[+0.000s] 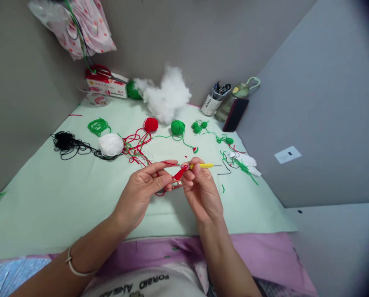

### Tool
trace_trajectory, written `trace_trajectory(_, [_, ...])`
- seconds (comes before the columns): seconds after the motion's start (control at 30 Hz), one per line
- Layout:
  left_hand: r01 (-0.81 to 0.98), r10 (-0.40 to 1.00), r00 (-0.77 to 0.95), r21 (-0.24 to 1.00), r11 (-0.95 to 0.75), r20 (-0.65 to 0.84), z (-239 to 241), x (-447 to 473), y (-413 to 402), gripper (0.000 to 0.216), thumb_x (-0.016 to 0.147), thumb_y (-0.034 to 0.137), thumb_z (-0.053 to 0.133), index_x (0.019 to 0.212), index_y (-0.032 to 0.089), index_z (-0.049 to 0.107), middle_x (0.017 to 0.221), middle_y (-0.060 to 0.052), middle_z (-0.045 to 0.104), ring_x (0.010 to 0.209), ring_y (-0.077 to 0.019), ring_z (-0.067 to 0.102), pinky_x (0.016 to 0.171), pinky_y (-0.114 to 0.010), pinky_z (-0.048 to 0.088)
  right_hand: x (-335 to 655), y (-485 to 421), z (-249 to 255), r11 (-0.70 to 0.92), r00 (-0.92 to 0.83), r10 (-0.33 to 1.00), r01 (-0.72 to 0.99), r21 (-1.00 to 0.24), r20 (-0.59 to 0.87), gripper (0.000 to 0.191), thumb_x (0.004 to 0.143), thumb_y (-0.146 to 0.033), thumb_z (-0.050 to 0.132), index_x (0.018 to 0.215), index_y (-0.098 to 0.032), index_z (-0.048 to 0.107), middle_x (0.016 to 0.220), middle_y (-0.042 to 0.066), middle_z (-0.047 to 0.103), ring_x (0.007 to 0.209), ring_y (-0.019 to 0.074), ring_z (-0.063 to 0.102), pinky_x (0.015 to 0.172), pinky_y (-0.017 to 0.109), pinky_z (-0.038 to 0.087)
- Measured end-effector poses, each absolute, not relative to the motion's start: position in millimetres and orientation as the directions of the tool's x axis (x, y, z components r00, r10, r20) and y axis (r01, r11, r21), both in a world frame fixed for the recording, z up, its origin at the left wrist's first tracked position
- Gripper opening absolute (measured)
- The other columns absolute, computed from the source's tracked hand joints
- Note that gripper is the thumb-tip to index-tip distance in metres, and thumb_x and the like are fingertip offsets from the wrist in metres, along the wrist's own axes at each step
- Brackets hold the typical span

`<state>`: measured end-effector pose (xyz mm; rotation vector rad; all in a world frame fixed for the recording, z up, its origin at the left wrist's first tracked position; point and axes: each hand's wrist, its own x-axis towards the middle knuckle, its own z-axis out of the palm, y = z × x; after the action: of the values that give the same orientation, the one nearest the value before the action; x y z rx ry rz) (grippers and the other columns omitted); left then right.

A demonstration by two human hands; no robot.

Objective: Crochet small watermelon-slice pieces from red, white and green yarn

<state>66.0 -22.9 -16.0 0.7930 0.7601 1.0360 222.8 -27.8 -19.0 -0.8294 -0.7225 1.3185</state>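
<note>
My right hand (199, 185) is closed around a crochet hook (206, 166) with a yellow handle; its thin metal shaft points left. A small red crochet piece (179, 173) sits at the hook's tip, pinched by the fingers of my left hand (147, 185). Red yarn runs over my left index finger toward the hook. Just under the fingers lies an orange-red object, mostly hidden by my hands. Beyond them are a red yarn ball (151, 124) and a green yarn ball (177, 128), with a tiny red and green piece (195, 150) nearby.
A white yarn ball (111, 144), tangled black yarn (63, 141) and green yarn (99, 126) lie left. White stuffing (167, 95) is at the back. A pen cup (211, 104), bottle (226, 108) and phone (235, 114) stand back right. Green scraps (244, 168) lie right. Partition walls enclose the table.
</note>
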Motion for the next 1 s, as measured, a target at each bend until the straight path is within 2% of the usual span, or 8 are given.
trace_trajectory(0.2, [-0.388,0.947,0.304,0.895,0.221,-0.102,-16.9,62.9,-24.6,0.040,0.082,0.028,0.086,0.121,0.024,0.080,0.072,0.002,0.066,0.069,-0.0127,0.060,0.068,-0.024,0.047,218.6,-31.5,-18.8,0.138,0.174,0.982,-0.388,-0.911,0.075,0.024,0.082,-0.046,0.082,0.088,-0.024,0.073,0.071,-0.002,0.068,0.056,0.0102,0.057,0.054,0.023,0.052])
trace_trajectory(0.37, [-0.416,0.960,0.263,0.886,0.203,-0.097,-17.3,66.5,-24.4,0.051,0.081,0.027,0.086,0.131,0.024,0.074,0.082,0.002,0.067,0.079,-0.0134,0.062,0.077,-0.024,0.052,211.8,-34.6,-23.4,0.225,0.184,0.966,-0.236,-0.945,0.184,0.014,0.089,-0.038,0.076,0.093,-0.025,0.078,0.089,0.003,0.079,0.073,0.0153,0.069,0.069,0.030,0.061])
trace_trajectory(0.5, [-0.309,0.970,0.225,0.938,0.156,-0.087,-13.9,67.1,-23.8,0.048,0.083,0.027,0.083,0.129,0.024,0.073,0.087,0.000,0.071,0.080,-0.0142,0.063,0.075,-0.023,0.053,210.6,-35.5,-24.0,0.238,0.134,0.967,-0.194,-0.952,0.215,0.011,0.086,-0.033,0.080,0.094,-0.025,0.079,0.094,0.003,0.080,0.084,0.0177,0.074,0.077,0.032,0.063])
trace_trajectory(0.73, [-0.174,0.989,0.149,0.984,0.040,-0.013,-9.2,65.7,-22.8,0.043,0.081,0.023,0.081,0.124,0.024,0.075,0.085,0.000,0.067,0.081,-0.0159,0.063,0.068,-0.023,0.052,210.1,-34.8,-20.7,0.176,0.119,0.981,-0.220,-0.959,0.152,0.009,0.080,-0.020,0.082,0.085,-0.025,0.076,0.083,-0.003,0.074,0.075,0.0121,0.068,0.069,0.024,0.058])
trace_trajectory(0.87, [-0.128,0.992,0.119,0.991,-0.025,0.041,-8.7,63.2,-21.7,0.040,0.080,0.019,0.081,0.120,0.023,0.078,0.081,0.001,0.066,0.079,-0.0157,0.063,0.070,-0.023,0.053,209.8,-33.5,-22.5,0.108,0.130,0.989,-0.308,-0.945,0.071,0.010,0.076,-0.020,0.083,0.082,-0.023,0.075,0.078,-0.003,0.072,0.069,0.0115,0.065,0.063,0.024,0.056])
trace_trajectory(1.0, [-0.073,0.990,0.104,0.994,-0.086,0.094,-10.1,59.7,-18.9,0.040,0.081,0.018,0.078,0.122,0.022,0.077,0.080,0.002,0.067,0.079,-0.0146,0.064,0.075,-0.024,0.054,209.3,-33.1,-24.0,0.086,0.111,0.993,-0.332,-0.939,0.052,0.011,0.075,-0.018,0.083,0.081,-0.023,0.076,0.077,-0.003,0.073,0.069,0.0110,0.064,0.064,0.024,0.054])
